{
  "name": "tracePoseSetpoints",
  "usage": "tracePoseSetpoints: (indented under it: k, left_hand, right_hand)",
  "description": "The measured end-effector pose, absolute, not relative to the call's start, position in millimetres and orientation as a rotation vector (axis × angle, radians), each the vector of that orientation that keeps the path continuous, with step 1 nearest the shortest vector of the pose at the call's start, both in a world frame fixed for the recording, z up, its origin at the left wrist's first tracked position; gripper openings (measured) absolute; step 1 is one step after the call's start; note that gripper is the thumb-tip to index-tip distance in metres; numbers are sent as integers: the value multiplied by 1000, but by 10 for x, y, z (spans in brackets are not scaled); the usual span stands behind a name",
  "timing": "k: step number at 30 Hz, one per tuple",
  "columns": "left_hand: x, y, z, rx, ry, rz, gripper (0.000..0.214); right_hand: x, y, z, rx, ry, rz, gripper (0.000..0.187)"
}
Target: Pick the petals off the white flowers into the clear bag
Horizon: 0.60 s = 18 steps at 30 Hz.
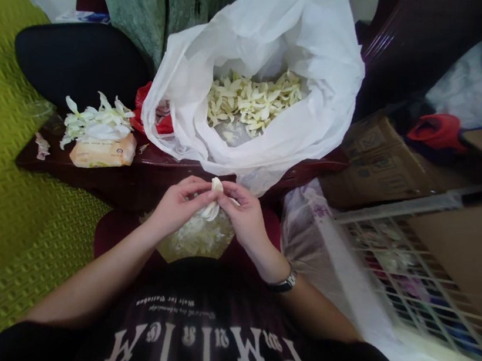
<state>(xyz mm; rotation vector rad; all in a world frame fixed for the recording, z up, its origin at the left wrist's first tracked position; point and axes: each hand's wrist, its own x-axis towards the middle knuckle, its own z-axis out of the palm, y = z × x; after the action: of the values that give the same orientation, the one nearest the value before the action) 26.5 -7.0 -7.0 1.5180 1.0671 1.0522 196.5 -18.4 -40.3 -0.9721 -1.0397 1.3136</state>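
Table edge [124, 189] just beyond both hands [179, 205]

A petal [214, 198] is between the left hand [179, 205] and the right hand [240, 216], and more petals [198, 237] lie at six o'clock. At twelve o'clock a plastic bag [287, 32] stands on the wooden table [145, 162], with loose petals [253, 102] inside. At ten o'clock a heap of petals [95, 126] sits on a packet [105, 154] (same table). A cardboard box [376, 163] is at two o'clock, a wire rack [409, 280] at three o'clock.
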Motion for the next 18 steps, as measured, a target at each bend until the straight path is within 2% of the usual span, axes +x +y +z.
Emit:
tracePoseSetpoints:
  k: [6, 12, 18]
  left_hand:
    - [317, -55, -206, 1372, 1019, 1182, 15]
    - [300, -61, -236, 1340, 1011, 1207, 17]
    - [286, -78, -231, 1398, 1022, 1190, 12]
  right_hand:
    - [1932, -201, -387, -965, -962, 1385, 29]
    - [1912, -192, -389, -950, -795, 1484, 27]
    - [1851, -223, -382, -939, -854, 1497, 30]
